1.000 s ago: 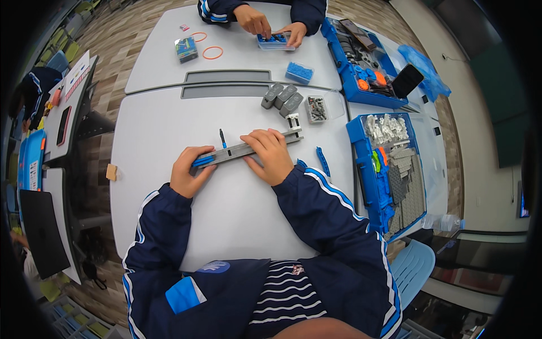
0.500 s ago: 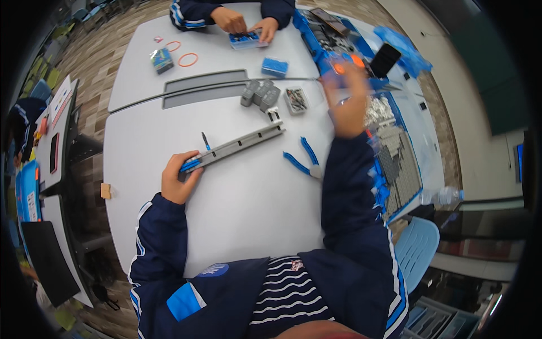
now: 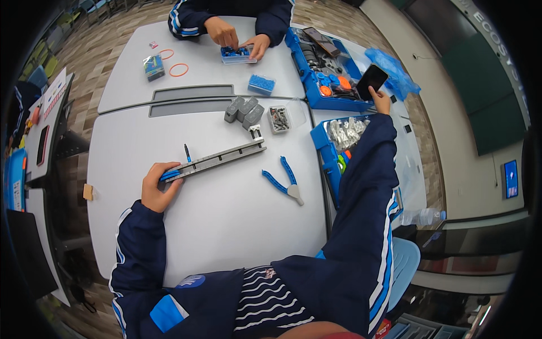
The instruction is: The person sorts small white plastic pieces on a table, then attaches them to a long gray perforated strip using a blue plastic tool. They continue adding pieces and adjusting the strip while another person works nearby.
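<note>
My left hand (image 3: 158, 186) grips the near, blue-tipped end of a long grey beam assembly (image 3: 217, 160) that lies on the grey table (image 3: 226, 214). My right hand (image 3: 381, 99) is stretched far to the right and holds a black phone (image 3: 371, 81) above the blue parts trays. Blue-handled pliers (image 3: 284, 182) lie on the table to the right of the beam, apart from both hands. A small blue pen-like tool (image 3: 187, 152) rests just behind the beam.
Grey motor blocks (image 3: 244, 111) and a small clear box of parts (image 3: 279, 119) sit behind the beam. Blue trays of parts (image 3: 328, 148) (image 3: 322, 68) line the right side. Across the table another person's hands (image 3: 240, 40) work on a blue tray, near orange rings (image 3: 178, 69).
My right hand left the beam, swung out to the right over the trays and now holds a black phone. The pliers lie uncovered on the table. My left hand stays on the beam.
</note>
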The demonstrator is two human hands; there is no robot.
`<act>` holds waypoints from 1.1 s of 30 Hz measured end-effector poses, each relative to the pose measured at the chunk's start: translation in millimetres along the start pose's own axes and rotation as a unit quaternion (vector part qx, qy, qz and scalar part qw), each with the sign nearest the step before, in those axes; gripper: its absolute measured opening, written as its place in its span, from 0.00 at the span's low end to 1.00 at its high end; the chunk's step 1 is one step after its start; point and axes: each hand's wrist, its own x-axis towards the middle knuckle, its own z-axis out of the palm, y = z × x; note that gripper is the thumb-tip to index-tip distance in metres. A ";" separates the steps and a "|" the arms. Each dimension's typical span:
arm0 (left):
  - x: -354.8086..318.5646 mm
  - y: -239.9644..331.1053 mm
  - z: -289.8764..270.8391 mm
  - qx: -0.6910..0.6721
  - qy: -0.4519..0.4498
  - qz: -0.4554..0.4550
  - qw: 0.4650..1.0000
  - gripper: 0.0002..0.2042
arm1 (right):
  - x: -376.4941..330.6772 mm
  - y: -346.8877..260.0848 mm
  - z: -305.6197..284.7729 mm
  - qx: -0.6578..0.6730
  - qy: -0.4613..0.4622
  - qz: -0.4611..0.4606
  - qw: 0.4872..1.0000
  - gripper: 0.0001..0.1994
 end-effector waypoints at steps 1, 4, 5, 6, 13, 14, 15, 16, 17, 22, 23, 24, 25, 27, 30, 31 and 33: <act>0.1 0.5 -0.2 0.002 0.000 0.004 1.000 0.18 | -0.5 -1.3 -3.4 -0.009 -0.046 0.001 0.999 0.33; 1.1 1.9 -1.0 0.008 0.000 0.008 1.000 0.17 | -9.9 -5.9 0.4 0.169 -0.033 -0.032 0.985 0.30; 0.5 2.7 -0.7 0.005 -0.001 0.003 1.000 0.17 | -12.8 -6.1 0.6 0.119 -0.022 -0.036 0.992 0.28; 0.8 3.1 0.0 0.004 -0.003 -0.003 1.000 0.17 | -16.1 -5.9 1.5 0.129 -0.016 -0.067 0.989 0.28; 1.2 4.2 2.2 0.014 -0.007 -0.010 1.000 0.17 | -24.4 -0.3 1.8 0.222 -0.067 -0.040 0.972 0.23; 0.9 4.1 2.1 0.014 -0.006 -0.011 1.000 0.17 | -24.1 0.3 2.5 0.234 -0.074 -0.044 0.968 0.22; 0.3 3.9 2.2 0.018 -0.006 -0.012 1.000 0.17 | -22.2 0.3 2.9 0.240 -0.079 -0.047 0.966 0.22; -0.1 3.9 2.5 0.013 -0.011 -0.015 1.000 0.17 | -20.9 0.1 3.9 0.236 -0.077 -0.030 0.968 0.21; -0.2 3.6 2.3 0.013 -0.014 -0.019 1.000 0.16 | -19.6 -0.4 5.3 0.247 -0.080 -0.045 0.965 0.21; 0.6 3.4 1.8 0.014 -0.013 -0.016 1.000 0.16 | -17.6 0.5 9.6 0.266 -0.078 -0.016 0.961 0.22; 0.8 3.4 1.8 0.014 -0.011 -0.019 1.000 0.17 | -16.6 1.8 10.1 0.275 -0.081 -0.007 0.958 0.22; 0.9 3.4 2.0 0.013 -0.010 -0.023 1.000 0.17 | -14.7 3.0 11.1 0.268 -0.090 -0.006 0.959 0.24; 1.0 3.4 1.7 0.013 -0.014 -0.026 0.999 0.17 | -11.5 4.0 12.6 0.265 -0.097 -0.003 0.959 0.25; 0.7 3.5 1.5 0.019 -0.020 -0.033 0.999 0.16 | -2.6 4.9 17.2 0.250 -0.110 -0.005 0.962 0.29; 1.0 3.5 2.1 0.031 -0.017 -0.025 0.999 0.16 | 14.8 -0.5 27.5 0.185 -0.138 -0.012 0.973 0.34; 1.4 3.6 2.3 0.025 -0.015 -0.022 0.999 0.16 | 18.0 -2.4 29.5 0.140 -0.155 -0.003 0.978 0.36; 1.9 4.0 3.0 0.025 -0.016 -0.023 0.999 0.16 | 19.9 -5.3 30.5 0.017 -0.129 0.000 0.992 0.37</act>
